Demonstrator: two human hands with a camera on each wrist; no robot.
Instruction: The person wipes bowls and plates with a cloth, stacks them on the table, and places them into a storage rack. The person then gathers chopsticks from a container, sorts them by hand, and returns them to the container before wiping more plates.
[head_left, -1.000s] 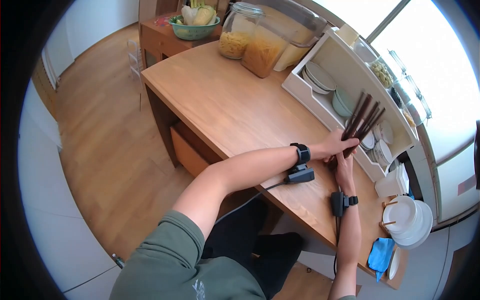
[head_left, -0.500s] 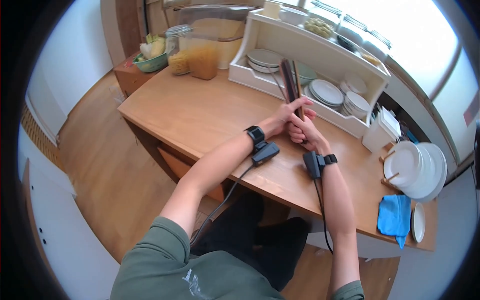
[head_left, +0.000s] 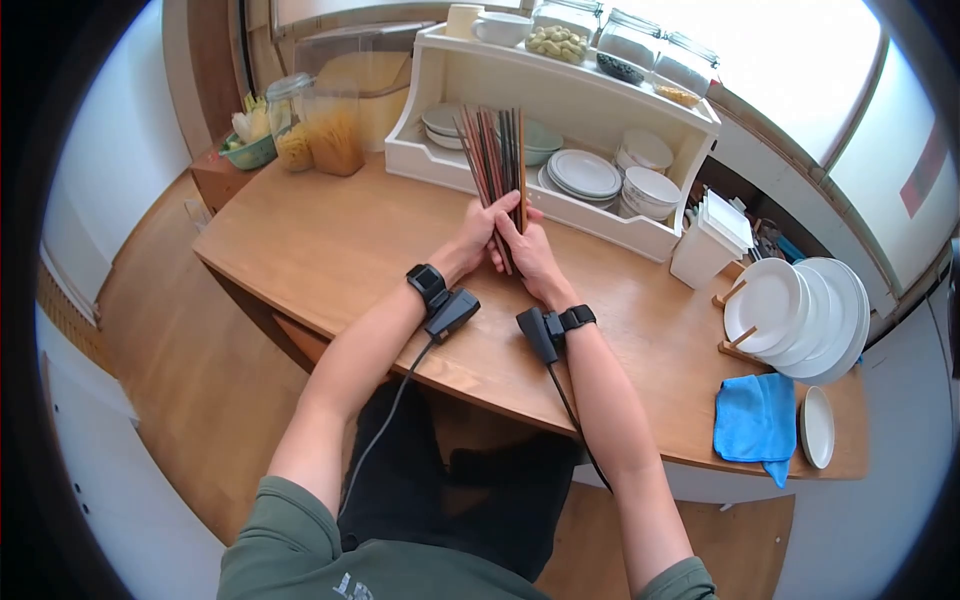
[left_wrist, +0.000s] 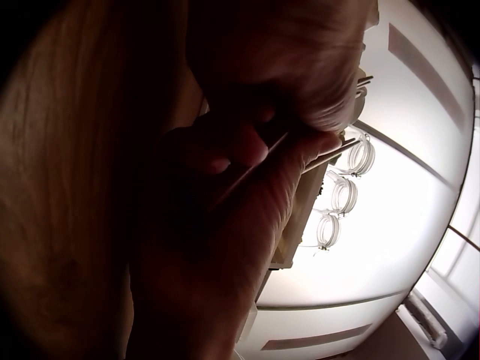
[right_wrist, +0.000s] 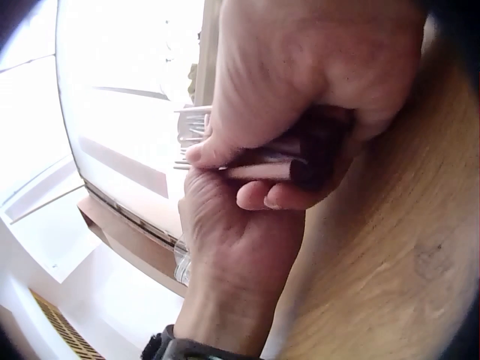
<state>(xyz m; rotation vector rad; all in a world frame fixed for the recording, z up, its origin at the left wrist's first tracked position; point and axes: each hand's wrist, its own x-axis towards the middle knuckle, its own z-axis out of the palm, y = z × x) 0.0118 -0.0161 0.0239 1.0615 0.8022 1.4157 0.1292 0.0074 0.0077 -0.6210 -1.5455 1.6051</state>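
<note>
Both hands hold a bundle of dark, reddish and light brown chopsticks (head_left: 500, 150) upright above the wooden table (head_left: 330, 240). The left hand (head_left: 477, 238) wraps the bundle from its left side, and the right hand (head_left: 532, 256) grips it from the right, the two touching and partly overlapping. Above the hands the sticks fan out slightly. In the right wrist view several blunt stick ends (right_wrist: 300, 171) show between the palms and curled fingers. Shadow hides most of the grip in the left wrist view.
A white shelf (head_left: 430, 165) with plates and bowls stands behind the hands; jars line its top. Pasta containers (head_left: 335, 130) are at back left. On the right are a white container (head_left: 705, 250), racked plates (head_left: 765, 305), a blue cloth (head_left: 755, 415) and an oval dish (head_left: 817, 428).
The head view has turned, so the shelf appears more level and further left. The chopsticks, tilted and bunched earlier, now stand more upright and spread wider at the top. Both hands still hold them.
</note>
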